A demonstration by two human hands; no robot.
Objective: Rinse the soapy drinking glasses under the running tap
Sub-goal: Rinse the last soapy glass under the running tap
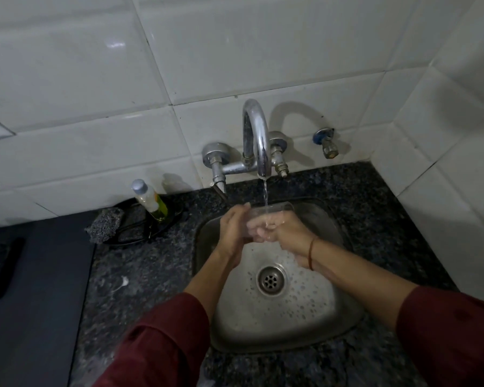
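Observation:
A clear drinking glass (274, 209) is held over the steel sink (344, 317), under the chrome tap (256, 138). A thin stream of water (265, 196) falls from the spout onto the glass. My left hand (234, 233) grips the glass from the left side. My right hand (284, 231) holds it from the right, with its fingers seen through the glass wall. Most of the glass is hard to make out because it is transparent.
A small bottle of yellow-green liquid (150, 201) and a grey scrubber (105, 224) sit on a dark dish left of the sink. Dark granite counter (140, 275) surrounds the basin. A wall valve (327, 143) sticks out right of the tap. The drain (271, 280) lies below my hands.

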